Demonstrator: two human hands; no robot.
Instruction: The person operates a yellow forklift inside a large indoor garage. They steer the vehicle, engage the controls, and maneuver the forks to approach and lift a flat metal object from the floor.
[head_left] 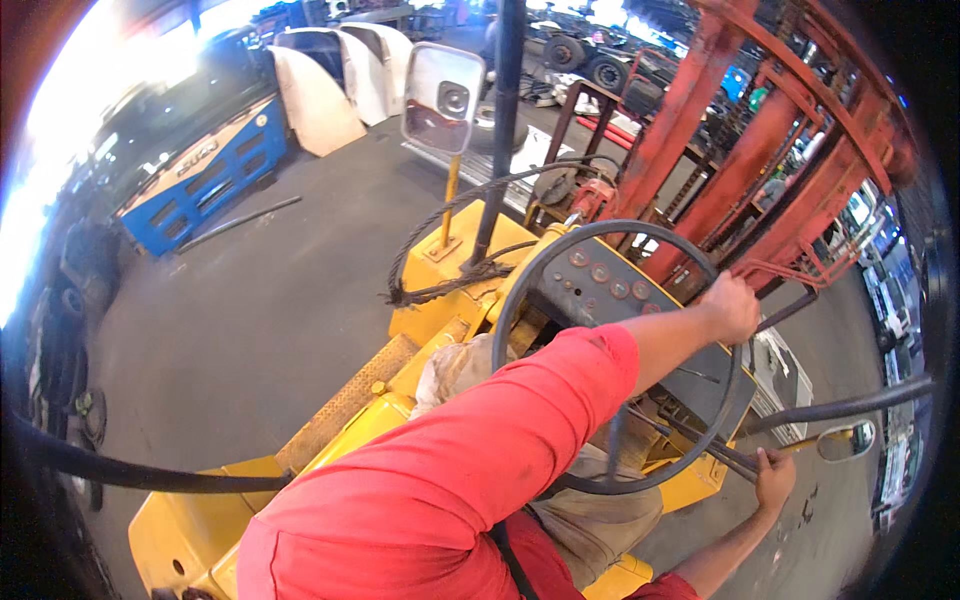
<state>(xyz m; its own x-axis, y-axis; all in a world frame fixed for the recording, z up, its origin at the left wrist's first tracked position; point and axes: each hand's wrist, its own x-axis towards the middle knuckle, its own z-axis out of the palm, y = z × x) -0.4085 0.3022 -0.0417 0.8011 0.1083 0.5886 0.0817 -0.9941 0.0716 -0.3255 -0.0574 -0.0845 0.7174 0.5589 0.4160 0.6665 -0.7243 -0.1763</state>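
I sit on a yellow forklift (420,320). My left hand (730,306), on a red-sleeved arm, is closed on the far right rim of the black steering wheel (520,290). My right hand (775,480) is lower right, gripping a thin dark control lever (725,458) beside the wheel's lower edge. Behind the wheel lies a grey dashboard with round gauges (610,285).
The red lift mast (730,170) rises ahead at the right. A rear-view mirror (443,97) hangs by a black cab post (503,130); a smaller mirror (846,440) sits lower right. A blue truck panel (205,175) and white fenders (320,95) stand on the grey floor at the left.
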